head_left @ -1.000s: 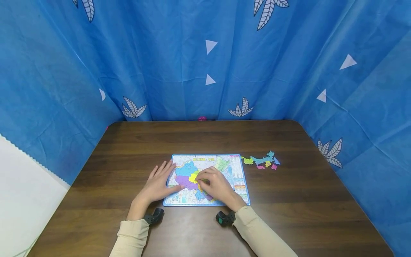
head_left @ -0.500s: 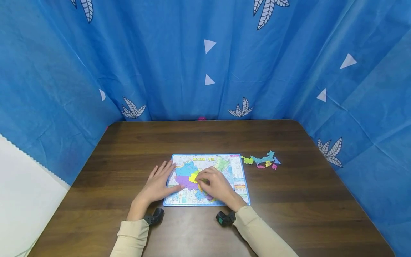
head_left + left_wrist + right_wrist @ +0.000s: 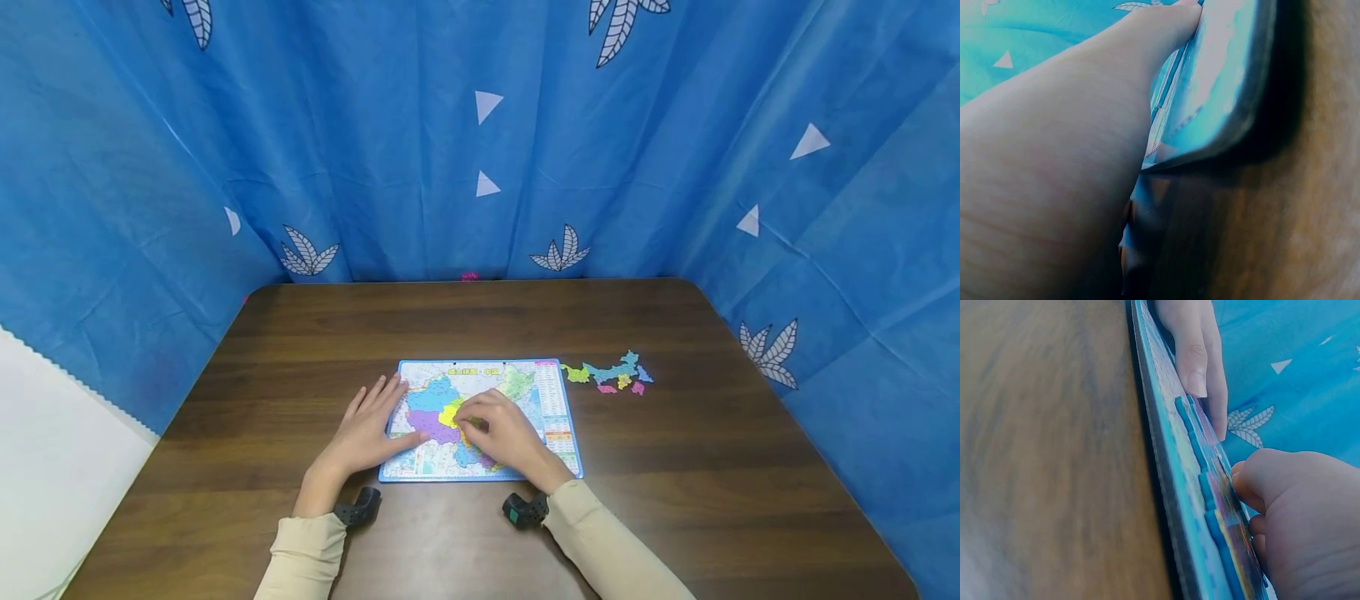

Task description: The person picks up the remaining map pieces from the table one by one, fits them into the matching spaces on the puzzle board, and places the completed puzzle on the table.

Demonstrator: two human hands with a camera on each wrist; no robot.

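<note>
A map puzzle board [image 3: 556, 400] with a blue rim lies flat on the table. Coloured map pieces sit on it: a blue one [image 3: 435, 392], a purple one [image 3: 429, 424] and a yellow one [image 3: 448, 414]. My left hand [image 3: 358, 435] rests spread over the board's left edge, fingers straight, thumb reaching toward the purple piece. Over the middle of the map, the fingertips and thumb of my right hand [image 3: 504, 427] come together in a pinch beside the yellow piece. They seem to hold a small puzzle piece, mostly hidden by the fingers. The right wrist view shows this hand [image 3: 1310, 506] low against the board.
Loose puzzle pieces lie right of the board: a light green one [image 3: 577, 374], a teal one [image 3: 611, 374], a small yellow one [image 3: 624, 381], pink ones [image 3: 607, 389] and a blue one. The wooden table [image 3: 697, 467] meets a blue curtain [image 3: 420, 167] at the back.
The head view has shifted very slightly. Both hands keep the same place and shape on the board, and the loose pieces have not moved.
</note>
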